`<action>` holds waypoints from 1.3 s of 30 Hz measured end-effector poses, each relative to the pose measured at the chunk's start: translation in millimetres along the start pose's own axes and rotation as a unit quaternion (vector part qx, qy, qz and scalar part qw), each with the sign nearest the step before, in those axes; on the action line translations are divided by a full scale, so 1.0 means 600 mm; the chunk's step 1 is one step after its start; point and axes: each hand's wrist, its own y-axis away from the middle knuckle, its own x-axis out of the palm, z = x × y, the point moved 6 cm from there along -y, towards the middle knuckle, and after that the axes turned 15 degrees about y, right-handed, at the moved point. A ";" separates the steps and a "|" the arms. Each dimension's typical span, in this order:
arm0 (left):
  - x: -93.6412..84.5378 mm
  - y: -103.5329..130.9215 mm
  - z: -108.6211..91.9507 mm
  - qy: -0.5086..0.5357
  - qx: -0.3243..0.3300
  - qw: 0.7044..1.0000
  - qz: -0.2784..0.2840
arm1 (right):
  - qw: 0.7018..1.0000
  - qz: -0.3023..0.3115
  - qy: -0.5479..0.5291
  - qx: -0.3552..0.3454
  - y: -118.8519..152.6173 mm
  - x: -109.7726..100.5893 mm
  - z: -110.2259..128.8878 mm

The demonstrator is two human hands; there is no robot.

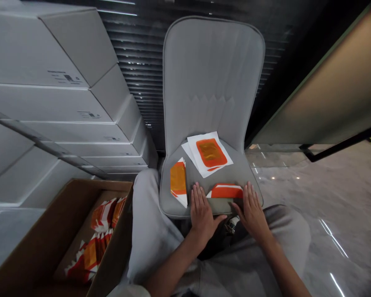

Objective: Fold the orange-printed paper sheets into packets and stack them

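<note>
A folded orange-and-white paper [226,191] lies near the front edge of the grey chair seat [200,209]. My left hand [201,212] rests flat on the seat at its left end, fingers stretched forward and thumb out to the side. At its right end lies my right hand [251,210], flat with the thumb apart, its fingers touching or very close to the paper. Left of my left hand is another folded paper piece [178,181], orange with a gold panel. Behind them, flat white sheets [212,153] with an orange and gold print overlap each other.
An open cardboard box [117,239] at the lower left holds several folded orange-and-white papers [94,253]. White boxes [58,103] are stacked along the left. The chair's backrest [213,74] rises behind the seat. A glass panel with a dark frame [315,154] stands at right.
</note>
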 end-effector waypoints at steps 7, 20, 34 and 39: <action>-0.018 0.030 -0.016 -0.002 0.027 1.000 0.001 | 0.999 0.011 -0.017 -0.028 0.009 -0.013 0.064; -0.047 -0.035 -0.004 0.127 0.049 0.991 0.004 | 0.997 0.046 -0.038 -0.053 -0.029 0.016 0.037; -0.028 -0.039 0.000 0.133 0.051 0.989 0.027 | 0.996 -0.006 -0.082 0.016 -0.042 0.022 -0.021; -0.033 -0.047 0.011 0.122 0.049 0.991 0.036 | 0.978 0.047 -0.201 -0.013 -0.056 0.030 -0.060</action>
